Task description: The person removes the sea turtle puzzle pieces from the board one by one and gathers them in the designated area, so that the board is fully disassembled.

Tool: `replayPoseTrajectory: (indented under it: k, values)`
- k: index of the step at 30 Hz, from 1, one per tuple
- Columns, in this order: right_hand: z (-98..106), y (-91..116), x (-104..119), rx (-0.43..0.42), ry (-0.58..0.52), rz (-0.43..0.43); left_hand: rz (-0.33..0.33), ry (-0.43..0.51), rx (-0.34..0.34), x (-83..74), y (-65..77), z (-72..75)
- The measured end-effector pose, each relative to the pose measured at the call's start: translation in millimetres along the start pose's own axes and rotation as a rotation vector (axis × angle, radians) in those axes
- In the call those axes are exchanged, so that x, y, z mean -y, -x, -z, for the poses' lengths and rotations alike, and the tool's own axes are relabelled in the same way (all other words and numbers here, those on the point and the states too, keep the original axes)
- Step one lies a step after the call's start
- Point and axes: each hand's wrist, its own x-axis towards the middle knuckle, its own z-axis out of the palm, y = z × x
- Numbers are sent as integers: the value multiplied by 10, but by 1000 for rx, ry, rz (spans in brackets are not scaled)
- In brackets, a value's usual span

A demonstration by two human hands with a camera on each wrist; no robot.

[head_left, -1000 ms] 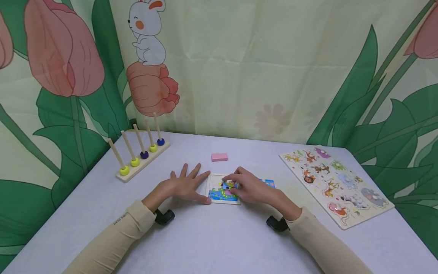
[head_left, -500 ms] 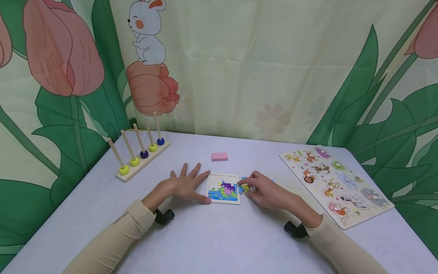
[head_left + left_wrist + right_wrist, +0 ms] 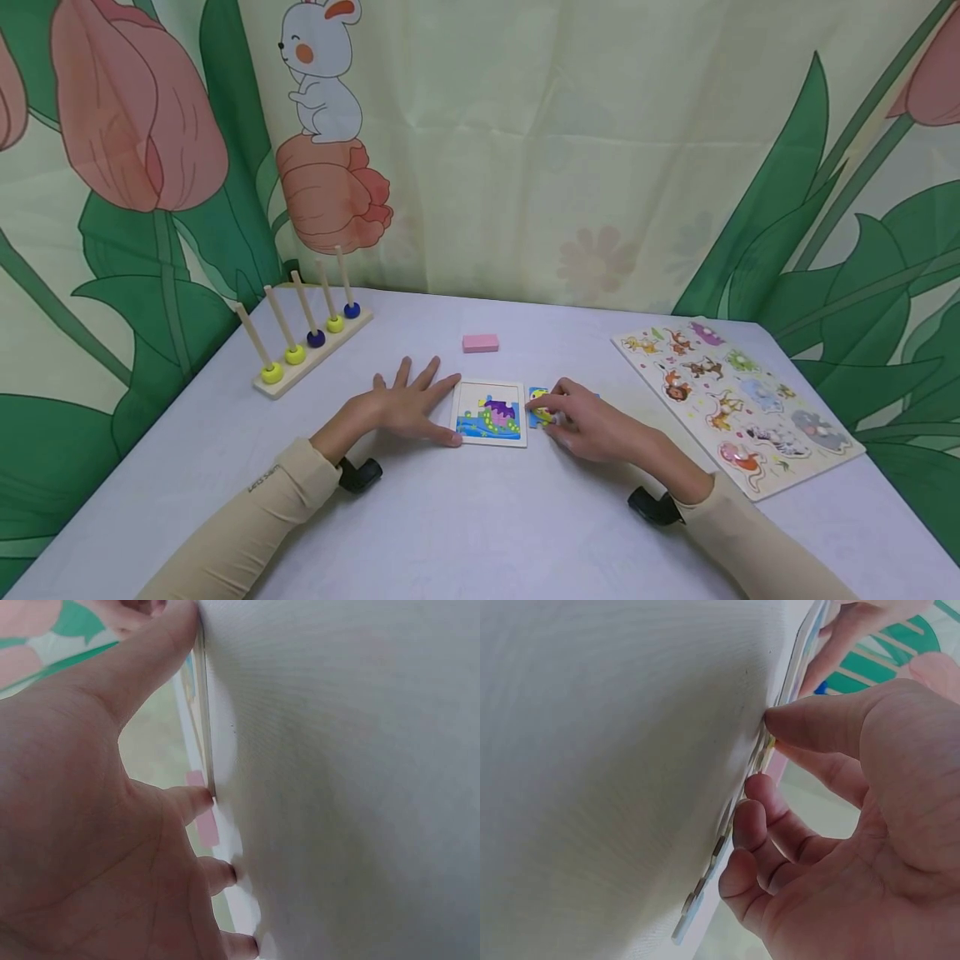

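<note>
A small square jigsaw puzzle tray (image 3: pixel 487 442) with a pale wooden rim lies mid-table in the head view, a blue, green and purple picture filling its lower part. My left hand (image 3: pixel 408 411) is spread flat beside it, thumb at the near left corner and index fingertip at the far left corner. Just right of the tray, my right hand (image 3: pixel 592 423) pinches a blue and yellow puzzle piece (image 3: pixel 536 417) between thumb and index finger, low at the table. Its other fingers curl inward in the right wrist view. More blue pieces (image 3: pixel 686 919) lie behind that hand.
A pink block (image 3: pixel 480 343) lies beyond the tray. On the left stands a wooden peg rack (image 3: pixel 315 357) with yellow and dark blue beads. An animal peg puzzle board (image 3: pixel 735 408) lies on the right, and a printed curtain (image 3: pixel 510 167) hangs behind the table.
My right hand has moved right, from over the tray to the table beside it, with the puzzle piece. It then shifts slightly further right. My left hand has stayed at the tray's left edge.
</note>
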Motion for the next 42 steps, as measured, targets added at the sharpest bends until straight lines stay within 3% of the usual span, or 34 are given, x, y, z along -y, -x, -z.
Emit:
replayPoseTrajectory:
  k: [42]
  values:
    - [5, 4, -24, 24, -5, -21, 4, -23, -6, -14, 3, 2]
